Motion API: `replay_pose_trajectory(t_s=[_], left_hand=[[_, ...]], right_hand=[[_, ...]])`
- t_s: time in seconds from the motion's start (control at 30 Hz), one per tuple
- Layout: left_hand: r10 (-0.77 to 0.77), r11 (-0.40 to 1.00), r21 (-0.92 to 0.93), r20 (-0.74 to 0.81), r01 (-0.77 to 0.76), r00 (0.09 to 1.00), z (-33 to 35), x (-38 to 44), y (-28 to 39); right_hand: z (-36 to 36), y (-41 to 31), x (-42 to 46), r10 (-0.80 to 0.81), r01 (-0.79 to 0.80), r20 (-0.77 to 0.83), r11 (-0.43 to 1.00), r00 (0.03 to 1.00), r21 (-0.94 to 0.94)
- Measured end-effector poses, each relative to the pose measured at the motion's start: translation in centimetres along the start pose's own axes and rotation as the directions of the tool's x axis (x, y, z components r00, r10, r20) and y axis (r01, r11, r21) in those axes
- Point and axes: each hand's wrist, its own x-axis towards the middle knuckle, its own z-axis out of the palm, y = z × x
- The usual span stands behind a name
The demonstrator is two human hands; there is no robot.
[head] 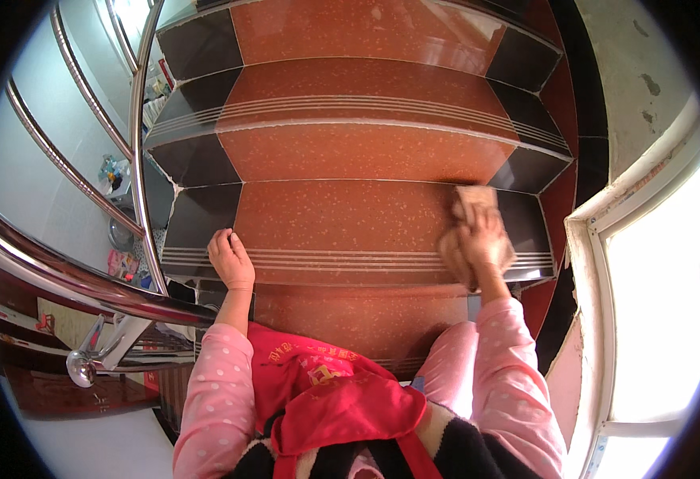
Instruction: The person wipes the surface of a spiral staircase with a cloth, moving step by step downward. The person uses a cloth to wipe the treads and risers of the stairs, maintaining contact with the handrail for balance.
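Observation:
My right hand (pixel 483 239) presses a brown cloth (pixel 476 196) flat against the right part of a red speckled stair tread (pixel 344 215). Hand and cloth are blurred, and part of the cloth bunches out to the left of the fingers. At the tread's left end, my left hand (pixel 230 258) is over the front edge, by the pale grooved lines (pixel 350 260). Its fingers are loosely bent, with a narrow gap beside the thumb, and nothing shows in it.
More red and black steps (pixel 362 87) rise ahead. A metal handrail (pixel 86 269) with balusters (pixel 137 149) borders the left side. On the right are a bright window (pixel 655 287) and its rough-edged frame (pixel 595 251). A red apron (pixel 338 395) hangs before me.

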Motion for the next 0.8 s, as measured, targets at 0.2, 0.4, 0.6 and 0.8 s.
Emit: replay_pose_trajectory(t_s=[0.2,0.4,0.6,0.8], left_hand=[[-0.041,0.999,0.004,-0.004,0.041,0.999,-0.4,0.0,0.4],[-0.087,0.996,0.005,0.0,0.087,0.996,-0.5,0.0,0.8],[-0.073,0.997,-0.027,-0.051,0.072,0.996,-0.8,0.0,1.0],[-0.101,0.993,-0.062,-0.069,0.096,0.993,-0.7,-0.1,1.3]], right_hand=[[1.7,12.7,-0.7,0.442,-0.443,-0.037,0.893,0.896,-0.082],[3.4,10.8,-0.3,0.357,-0.361,-0.054,0.919,0.932,-0.156],[2.5,-2.3,-0.5,-0.056,0.056,-0.02,0.998,0.998,0.002],[1.2,-19.4,-0.5,-0.402,0.384,0.055,0.901,0.914,0.199]])
